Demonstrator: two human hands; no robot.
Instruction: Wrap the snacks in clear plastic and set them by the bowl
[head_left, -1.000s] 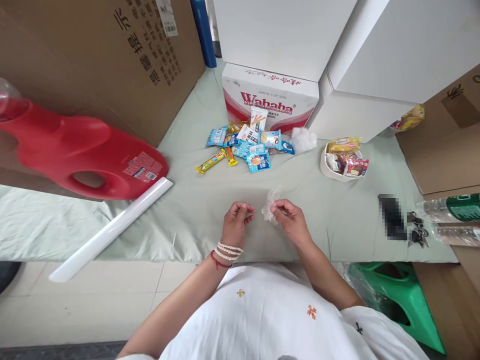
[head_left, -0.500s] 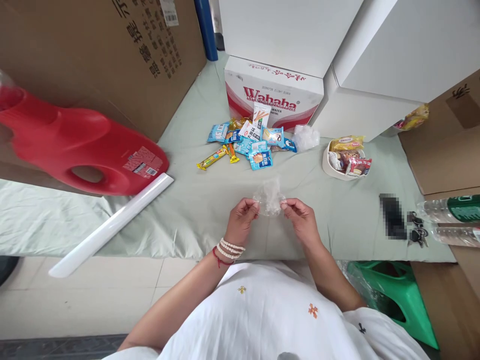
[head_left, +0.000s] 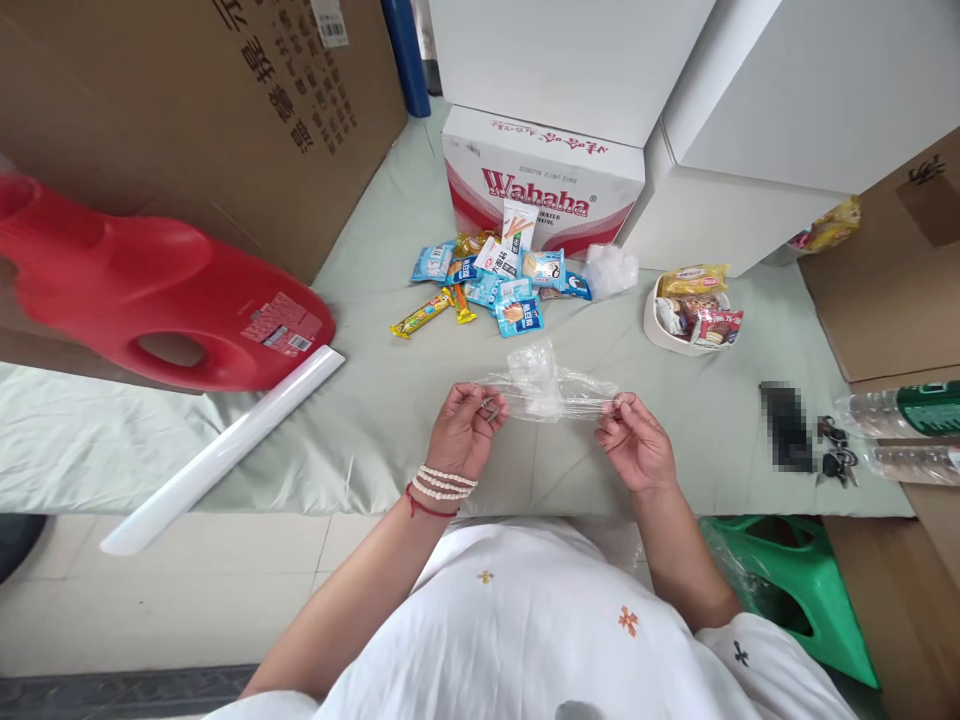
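Note:
Between my hands a clear plastic food cover (head_left: 541, 385) is pulled out sideways, its gathered edge drawn into thin strands and its middle crumpled. My left hand (head_left: 465, 425) pinches one end of it. The other end is pinched by my right hand (head_left: 636, 435). Both hands are just above the cloth near the front edge. Beyond them lies a heap of small snack packets (head_left: 499, 285), mostly blue, with a clump of clear plastic (head_left: 611, 270) at its right. A cream bowl (head_left: 667, 335) filled with packaged snacks stands to the right.
A red jug (head_left: 161, 290) and a long white strip (head_left: 225, 450) are at the left. Behind the snacks stands a Wahaba-lettered carton (head_left: 544, 180). Keys (head_left: 836, 455), a pixelated dark object (head_left: 786, 428) and plastic bottles (head_left: 919, 412) lie right. A green stool (head_left: 817, 590) is below.
My hands have moved apart, left hand leftward and right hand rightward. The plastic cover between them has gone from a small bunch to a wide stretched band.

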